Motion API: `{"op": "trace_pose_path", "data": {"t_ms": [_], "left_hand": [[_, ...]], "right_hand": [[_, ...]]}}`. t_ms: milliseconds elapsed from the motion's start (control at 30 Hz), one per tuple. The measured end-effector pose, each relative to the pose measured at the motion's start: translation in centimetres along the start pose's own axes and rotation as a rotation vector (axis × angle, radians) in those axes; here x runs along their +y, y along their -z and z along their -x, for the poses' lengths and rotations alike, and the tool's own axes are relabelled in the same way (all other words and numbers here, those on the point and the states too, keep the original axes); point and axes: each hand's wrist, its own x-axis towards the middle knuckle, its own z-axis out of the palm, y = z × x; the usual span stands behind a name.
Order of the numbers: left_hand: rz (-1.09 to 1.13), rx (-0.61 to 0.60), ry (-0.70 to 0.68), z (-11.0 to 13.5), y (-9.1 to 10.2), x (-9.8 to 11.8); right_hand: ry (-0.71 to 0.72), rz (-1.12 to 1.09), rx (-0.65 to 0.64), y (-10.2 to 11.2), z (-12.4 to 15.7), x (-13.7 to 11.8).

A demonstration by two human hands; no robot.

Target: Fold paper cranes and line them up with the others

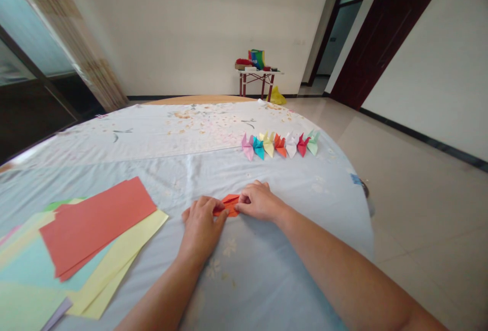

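Observation:
A small folded piece of orange paper (230, 203) lies on the pale blue tablecloth (267, 270) in front of me. My left hand (201, 227) pinches its left end, fingers closed on the paper. My right hand (259, 202) presses on its right side with fingers curled over it. Most of the paper is hidden between the two hands.
A row of several folded paper cranes (280, 144) in different colours stands farther back on the right. A pile of loose coloured sheets, with red sheets (93, 224) on top, lies at the left. The round table's edge (366, 209) falls off at the right. A small table (259, 78) stands by the far wall.

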Motion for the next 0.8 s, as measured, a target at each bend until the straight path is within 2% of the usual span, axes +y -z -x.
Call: {"op": "trace_pose_path", "data": {"t_ms": [333,800], "left_hand": [[0.006,-0.033,-0.049,0.06,0.23,-0.25],[-0.009,-0.023,0.012,-0.18,-0.18,-0.04]], "right_hand": [[0.012,0.046,-0.015,0.04,0.01,-0.22],[0.029,0.110,-0.013,-0.04,-0.22,-0.39]]}}
